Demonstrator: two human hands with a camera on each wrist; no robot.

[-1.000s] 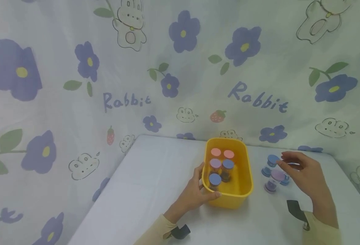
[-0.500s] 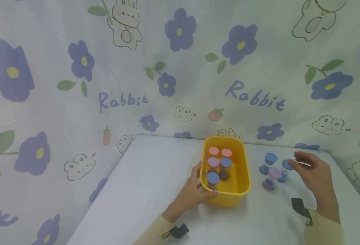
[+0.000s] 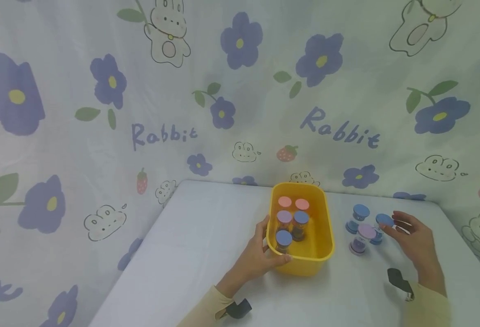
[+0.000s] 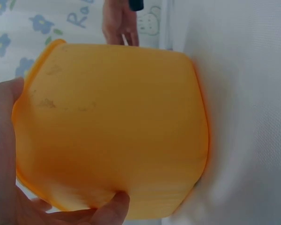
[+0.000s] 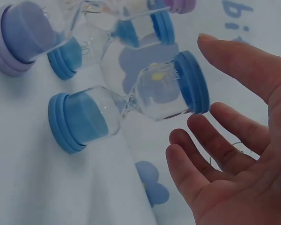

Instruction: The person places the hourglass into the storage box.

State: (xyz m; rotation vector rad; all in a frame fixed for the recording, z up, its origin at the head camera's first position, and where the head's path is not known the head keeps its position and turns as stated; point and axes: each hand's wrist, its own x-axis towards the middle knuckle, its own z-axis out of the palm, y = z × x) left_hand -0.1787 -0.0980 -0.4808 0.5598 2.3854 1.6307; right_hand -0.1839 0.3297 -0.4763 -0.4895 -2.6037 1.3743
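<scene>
My left hand [image 3: 260, 254] grips the near left corner of a yellow plastic bin [image 3: 330, 234], thumb along the front wall. The bin's outer wall [image 4: 117, 117] fills much of the left wrist view. My right hand [image 3: 417, 240] is at a blue-capped hourglass [image 3: 383, 220], upright on the table. In the right wrist view, the thumb and loosely spread fingers [image 5: 185, 176] surround its upper cap [image 5: 194, 82] without closing on it. Beside it stand another blue hourglass [image 3: 361, 212] and a purple one [image 3: 366, 232].
Inside the bin stand several hourglasses: pink caps [image 3: 284, 201] at the back, a purple cap [image 3: 284, 216] and a blue cap [image 3: 301, 217] in the middle, and a blue cap [image 3: 284, 238] in front. A rabbit-and-flower curtain [image 3: 260, 104] hangs behind the white table [image 3: 207, 218].
My right hand has shifted right, away from the left blue hourglass, then dropped slightly around the right blue one. The left hand keeps its hold on the bin.
</scene>
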